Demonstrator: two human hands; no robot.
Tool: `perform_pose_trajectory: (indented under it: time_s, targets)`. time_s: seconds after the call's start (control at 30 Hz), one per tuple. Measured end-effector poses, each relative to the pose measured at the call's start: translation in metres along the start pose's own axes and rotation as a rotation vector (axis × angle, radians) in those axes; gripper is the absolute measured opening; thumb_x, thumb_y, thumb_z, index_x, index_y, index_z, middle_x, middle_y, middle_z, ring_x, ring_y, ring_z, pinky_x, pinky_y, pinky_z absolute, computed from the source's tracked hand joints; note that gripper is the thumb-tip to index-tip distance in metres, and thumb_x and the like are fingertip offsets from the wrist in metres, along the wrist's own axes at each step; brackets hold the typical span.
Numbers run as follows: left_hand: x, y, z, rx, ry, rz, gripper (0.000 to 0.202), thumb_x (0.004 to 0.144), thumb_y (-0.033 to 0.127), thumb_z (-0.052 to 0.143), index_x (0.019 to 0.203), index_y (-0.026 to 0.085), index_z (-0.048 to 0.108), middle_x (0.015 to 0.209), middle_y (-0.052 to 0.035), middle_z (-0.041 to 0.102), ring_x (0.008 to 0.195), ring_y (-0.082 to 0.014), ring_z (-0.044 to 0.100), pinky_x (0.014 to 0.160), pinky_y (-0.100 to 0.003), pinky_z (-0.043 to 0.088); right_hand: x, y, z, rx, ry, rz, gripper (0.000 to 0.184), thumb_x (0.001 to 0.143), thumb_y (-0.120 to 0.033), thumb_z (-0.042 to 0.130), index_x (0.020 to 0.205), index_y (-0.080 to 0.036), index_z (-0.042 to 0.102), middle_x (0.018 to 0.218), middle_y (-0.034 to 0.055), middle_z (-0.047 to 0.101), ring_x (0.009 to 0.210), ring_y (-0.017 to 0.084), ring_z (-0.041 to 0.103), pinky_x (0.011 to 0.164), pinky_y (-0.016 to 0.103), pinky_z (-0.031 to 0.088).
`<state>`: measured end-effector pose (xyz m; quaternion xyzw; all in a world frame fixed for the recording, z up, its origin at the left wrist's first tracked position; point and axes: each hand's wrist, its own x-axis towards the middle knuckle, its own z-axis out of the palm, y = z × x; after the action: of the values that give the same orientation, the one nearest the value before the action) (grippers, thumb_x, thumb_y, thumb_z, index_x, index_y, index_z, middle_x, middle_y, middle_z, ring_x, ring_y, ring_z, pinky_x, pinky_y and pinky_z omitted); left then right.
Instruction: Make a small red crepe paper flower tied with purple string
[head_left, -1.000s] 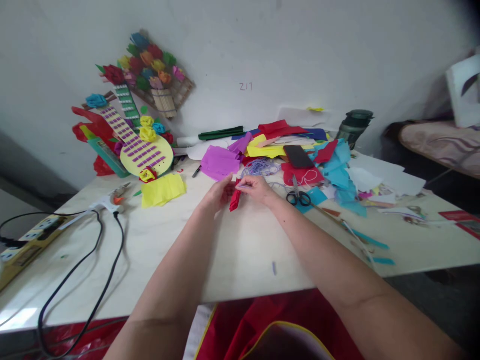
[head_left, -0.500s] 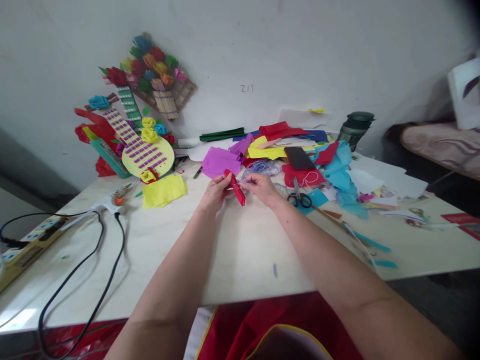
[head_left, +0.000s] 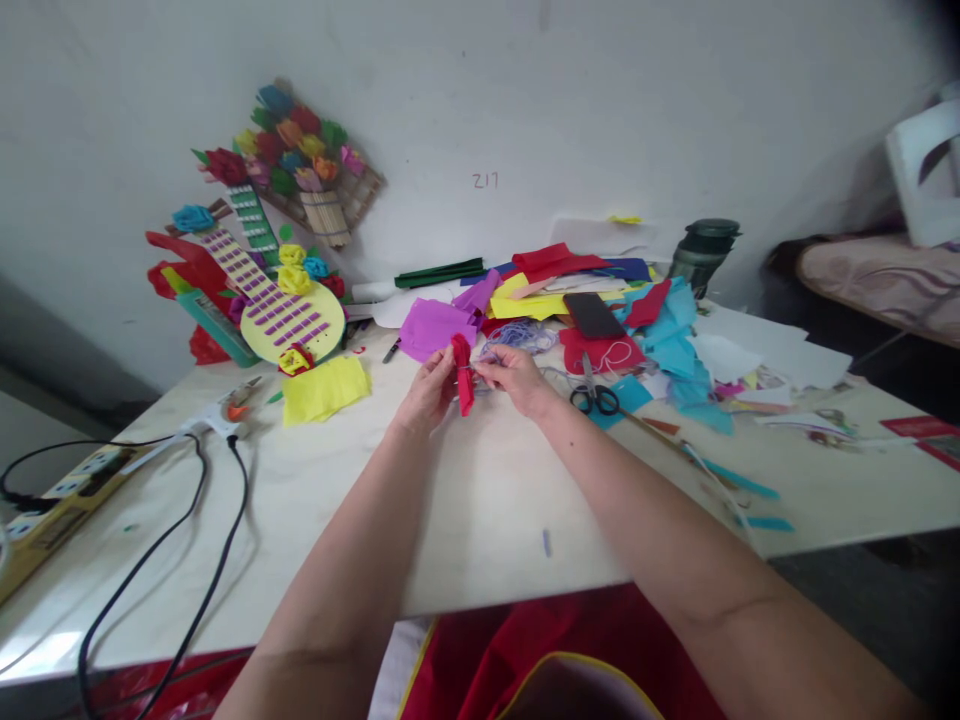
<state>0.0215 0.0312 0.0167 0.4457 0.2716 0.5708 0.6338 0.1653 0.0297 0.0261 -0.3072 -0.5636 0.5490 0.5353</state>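
Between both hands, above the middle of the table, is a narrow folded strip of red crepe paper [head_left: 464, 388]. My left hand [head_left: 430, 388] pinches it from the left side. On its right, my right hand [head_left: 516, 376] has thumb and fingers pinched together on a thin purple yarn, which crosses the middle of the red paper. A loose tangle of the same purple yarn [head_left: 517, 338] lies just behind my right hand. Purple paper [head_left: 433, 328] lies behind my left hand.
Black-handled scissors [head_left: 595, 397], a phone [head_left: 592, 315] and blue paper [head_left: 675, 325] lie to the right. Yellow paper [head_left: 328, 389], a glue gun [head_left: 221, 413] with a looping cord and a power strip [head_left: 67, 495] are leftward. A guitar-shaped craft [head_left: 296, 320] leans at back left.
The red paper has turned from slanted to nearly upright between the hands. My right hand has come slightly closer to it. The whole view has shifted a little.
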Motion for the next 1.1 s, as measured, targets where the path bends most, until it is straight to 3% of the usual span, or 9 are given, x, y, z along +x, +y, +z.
perform_pose_trajectory:
  time_s: [0.13, 0.23, 0.47, 0.63, 0.83, 1.0, 1.1]
  targets:
    - [-0.003, 0.004, -0.006, 0.028, -0.07, -0.071, 0.043, 0.061, 0.025, 0.076, 0.098, 0.015, 0.055, 0.078, -0.0021, 0.065, 0.067, -0.0138, 0.063, 0.066, -0.027, 0.052, 0.002, 0.0, -0.002, -0.002, 0.036, -0.019, 0.024, 0.058, -0.034, 0.069, 0.059, -0.016, 0.052, 0.052, -0.0056, 0.05, 0.045, 0.005, 0.037, 0.047, 0.021, 0.028]
    - [-0.003, 0.006, -0.01, 0.089, -0.103, -0.125, 0.033, 0.062, 0.019, 0.075, 0.09, 0.011, 0.059, 0.08, -0.0046, 0.066, 0.067, -0.0143, 0.064, 0.066, -0.027, 0.053, 0.003, 0.002, -0.003, -0.044, 0.057, -0.056, 0.022, 0.06, -0.033, 0.067, 0.059, -0.016, 0.053, 0.051, -0.0061, 0.048, 0.045, 0.006, 0.037, 0.048, 0.022, 0.03]
    - [-0.002, 0.004, -0.009, 0.02, -0.119, -0.124, 0.019, 0.073, 0.021, 0.066, 0.087, 0.011, 0.059, 0.064, -0.0018, 0.061, 0.05, -0.0088, 0.056, 0.055, -0.023, 0.051, 0.005, 0.007, -0.005, -0.215, 0.1, -0.148, 0.014, 0.064, -0.027, 0.063, 0.059, -0.016, 0.056, 0.055, -0.0036, 0.052, 0.055, 0.009, 0.046, 0.059, 0.025, 0.038]
    - [-0.004, 0.005, -0.004, -0.148, -0.034, -0.22, 0.009, 0.081, 0.02, 0.055, 0.079, 0.011, 0.058, 0.052, 0.0035, 0.05, 0.038, -0.0033, 0.041, 0.051, -0.022, 0.051, 0.007, 0.015, -0.004, -0.273, 0.032, -0.199, 0.014, 0.066, -0.029, 0.063, 0.064, -0.016, 0.061, 0.06, -0.0013, 0.057, 0.059, 0.011, 0.049, 0.062, 0.026, 0.039]
    - [-0.006, 0.007, -0.003, -0.246, -0.013, -0.293, 0.023, 0.086, 0.019, 0.04, 0.084, 0.009, 0.06, 0.061, -0.0044, 0.06, 0.052, -0.0107, 0.057, 0.059, -0.028, 0.054, 0.004, 0.012, -0.004, -0.338, 0.025, -0.203, 0.017, 0.066, -0.029, 0.059, 0.056, -0.016, 0.054, 0.054, -0.0033, 0.048, 0.054, 0.009, 0.042, 0.056, 0.024, 0.034]
    - [-0.005, 0.007, -0.01, -0.192, -0.073, -0.348, 0.027, 0.082, 0.02, 0.04, 0.09, 0.006, 0.062, 0.073, -0.0109, 0.066, 0.058, -0.0174, 0.063, 0.067, -0.036, 0.053, 0.004, 0.011, -0.006, -0.417, 0.064, -0.199, 0.017, 0.067, -0.026, 0.054, 0.054, -0.017, 0.048, 0.05, -0.0044, 0.044, 0.053, 0.009, 0.038, 0.054, 0.023, 0.032]
    - [-0.004, 0.008, -0.014, -0.153, -0.129, -0.368, 0.03, 0.082, 0.029, 0.043, 0.091, 0.008, 0.061, 0.075, -0.0123, 0.068, 0.061, -0.0205, 0.065, 0.067, -0.038, 0.053, 0.005, 0.013, -0.007, -0.453, 0.059, -0.199, 0.015, 0.067, -0.025, 0.054, 0.055, -0.017, 0.05, 0.052, -0.0038, 0.046, 0.054, 0.01, 0.04, 0.055, 0.024, 0.032]
